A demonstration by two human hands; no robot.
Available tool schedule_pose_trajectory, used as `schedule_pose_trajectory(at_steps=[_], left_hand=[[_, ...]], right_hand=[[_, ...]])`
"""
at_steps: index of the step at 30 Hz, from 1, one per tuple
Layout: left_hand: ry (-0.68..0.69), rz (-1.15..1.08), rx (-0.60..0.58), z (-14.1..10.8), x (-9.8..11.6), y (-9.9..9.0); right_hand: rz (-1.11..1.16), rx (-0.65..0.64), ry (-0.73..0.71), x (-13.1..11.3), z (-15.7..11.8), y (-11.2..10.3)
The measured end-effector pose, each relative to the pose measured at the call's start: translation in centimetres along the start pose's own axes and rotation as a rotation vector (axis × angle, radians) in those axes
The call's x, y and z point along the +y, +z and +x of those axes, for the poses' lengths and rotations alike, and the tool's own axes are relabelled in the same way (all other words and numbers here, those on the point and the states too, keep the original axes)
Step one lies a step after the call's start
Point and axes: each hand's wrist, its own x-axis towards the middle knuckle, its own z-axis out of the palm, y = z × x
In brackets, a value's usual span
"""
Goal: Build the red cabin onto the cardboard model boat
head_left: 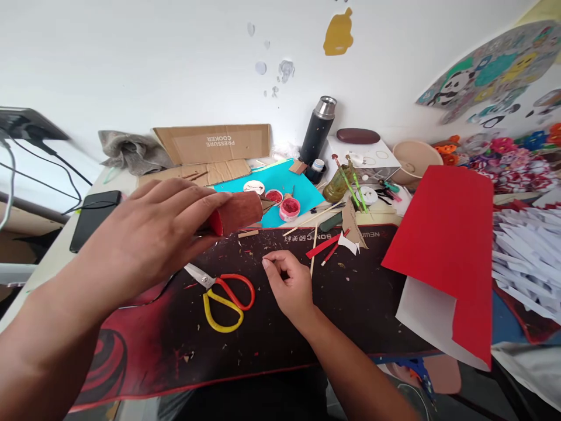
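My left hand (166,228) is raised over the left part of the mat, fingers closed around a curved red-painted cardboard piece (240,214) with a pointed brown end. My palm hides much of that piece. Lower and to the right, my right hand (291,283) is held in a pinch, thumb against forefinger. Whatever it may hold is too small to see. Scissors (225,301) with one red and one yellow handle lie on the mat between my hands, blades toward my left wrist. Two small tubs of red paint (290,207) (274,197) stand behind on a blue sheet (272,175).
A large red paper sheet (442,240) hangs over the dark mat's (350,310) right side. Behind stand a black thermos (317,131), a jar with brushes (337,186) and a cardboard panel (214,143). A phone (94,219) lies left; white paper strips (526,257) pile up right.
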Motion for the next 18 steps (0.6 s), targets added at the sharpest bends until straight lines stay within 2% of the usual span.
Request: schedule_pose_trajectory(at_steps=[3,6,9,13,16,18], left_hand=[[0.047,0.028,0.024,0.8,0.3,-0.5],[-0.031,0.044,0.000,1.7,-0.1,-0.4],[-0.077,0.017,0.026,1.9,-0.7,-0.3],[0.032,0.064,0.119,0.5,-1.4,-0.2],[0.159,0.225,0.253,-0.8,-2.0,0.0],[0.177,0.259,0.329,-1.1,-2.4,0.2]], right_hand=[[0.009,0.009,0.010,0.0,0.0,-0.2],[0.025,0.012,0.015,0.0,-0.1,-0.2],[0.035,0.008,0.011,0.0,-0.2,-0.3],[0.037,0.011,0.007,0.0,-0.3,-0.4],[0.039,0.004,0.018,0.1,-0.4,-0.5],[0.034,-0.007,0.024,0.1,-0.5,-0.5]])
